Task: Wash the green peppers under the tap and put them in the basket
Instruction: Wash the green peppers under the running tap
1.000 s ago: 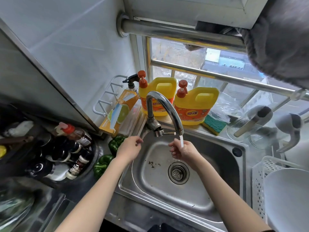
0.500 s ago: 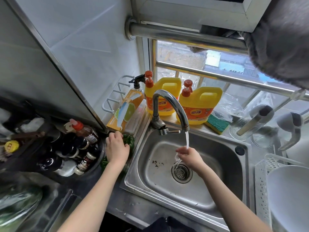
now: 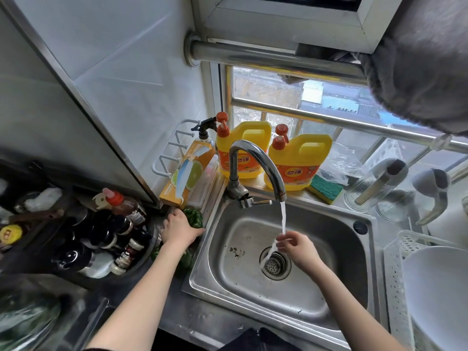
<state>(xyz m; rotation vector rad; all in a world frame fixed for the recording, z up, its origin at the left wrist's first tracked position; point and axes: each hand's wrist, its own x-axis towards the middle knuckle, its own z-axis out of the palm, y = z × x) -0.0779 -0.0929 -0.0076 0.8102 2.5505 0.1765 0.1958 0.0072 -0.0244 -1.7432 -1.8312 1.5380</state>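
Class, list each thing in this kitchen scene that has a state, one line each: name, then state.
Tap: running.
Sink: unplugged, no peppers inside.
Left hand: resting on the far green pepper.
Near green pepper: on the counter, unwashed.
Right hand: empty, fingers in the stream.
White basket: holds a white bowl.

Home kitchen: steel sink (image 3: 329, 295) with running tap (image 3: 255, 158), dish-soap jugs (image 3: 298, 160), sauce bottles (image 3: 121, 211) beside it.

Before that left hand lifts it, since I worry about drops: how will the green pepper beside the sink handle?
Probably firm and light for its size: the green pepper looks hollow-lobed and glossy. Its rounded shape could let it roll on the steel counter if nudged. The left hand lies over it; once under the running water its smooth skin may turn slippery.
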